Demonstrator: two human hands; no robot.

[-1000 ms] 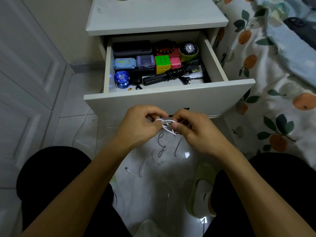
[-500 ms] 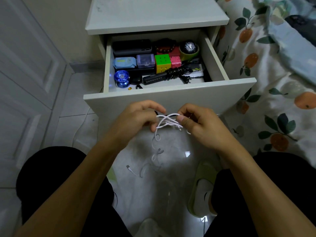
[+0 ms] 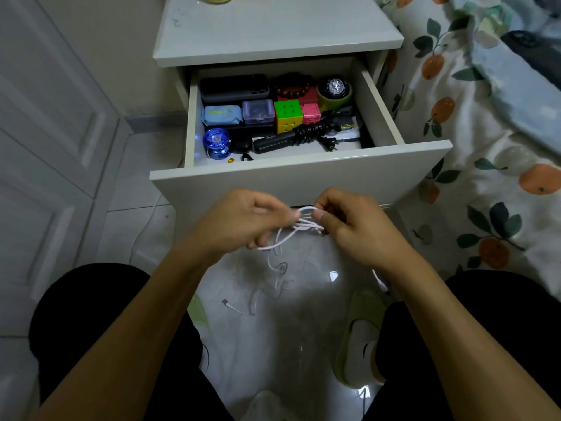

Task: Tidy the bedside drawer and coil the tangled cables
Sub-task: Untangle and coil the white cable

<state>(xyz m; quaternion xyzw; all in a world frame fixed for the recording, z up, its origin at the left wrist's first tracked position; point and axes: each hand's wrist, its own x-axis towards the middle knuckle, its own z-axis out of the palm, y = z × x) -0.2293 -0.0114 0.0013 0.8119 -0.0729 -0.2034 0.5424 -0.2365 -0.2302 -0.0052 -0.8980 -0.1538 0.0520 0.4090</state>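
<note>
We are working in front of the drawer (image 3: 303,180), which is pulled open from the bedside cabinet (image 3: 273,31). We are holding the white cable (image 3: 303,227) in the air just below the drawer front. Our left hand (image 3: 239,220) is pinching one side of the gathered loops, fingers curled round them. Our right hand (image 3: 349,223) is gripping the other side, thumb pressing the strands. Several loops are running between the two hands; the free tail is hanging down toward the floor, and its plug (image 3: 226,302) is lying on the tiles well below the drawer.

Judgement: the cable is looking thin, light and limp. It is probably springing out of its loops if the pinch loosens, and the smooth jacket may be sliding between fingertips. We are judging the best hold to be across all strands at once, at the bundle's two ends, not on a single strand.

Inside the drawer, objects are sitting in rows: a puzzle cube (image 3: 288,115) near the middle, a coiled black cord (image 3: 315,132) just in front of it, a blue yo-yo (image 3: 216,142) at the front left corner, a watch (image 3: 334,86) at the back right.

Coiling is looking partly done; the tail is not yet gathered.
</note>
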